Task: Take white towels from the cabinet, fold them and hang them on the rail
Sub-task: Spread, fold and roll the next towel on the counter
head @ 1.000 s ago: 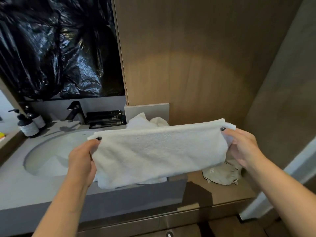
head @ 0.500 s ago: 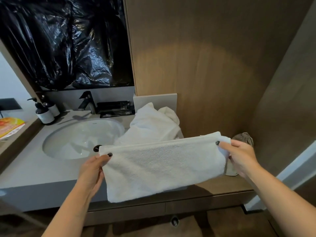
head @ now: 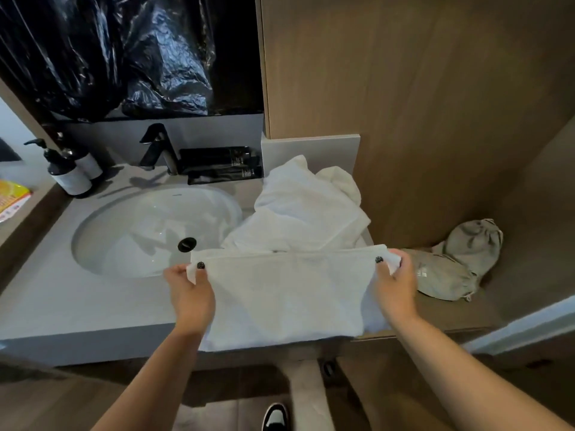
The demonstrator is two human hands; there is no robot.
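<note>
Folded white towel (head: 286,297) held flat, stretched between both hands, over the front edge of the grey counter (head: 77,306). Left hand (head: 191,295) pinches the top-left corner, thumb on top, fingers curled under. Right hand (head: 396,286) pinches the top-right corner the same way. Towel's lower edge hangs past the counter front. Just behind it: loose heap of white towels (head: 301,209), beside the sink (head: 149,231). Grey drawstring bag (head: 457,259) on the wood shelf, right of the heap. Black tap (head: 158,147) and two pump bottles (head: 70,172) at the back.
</note>
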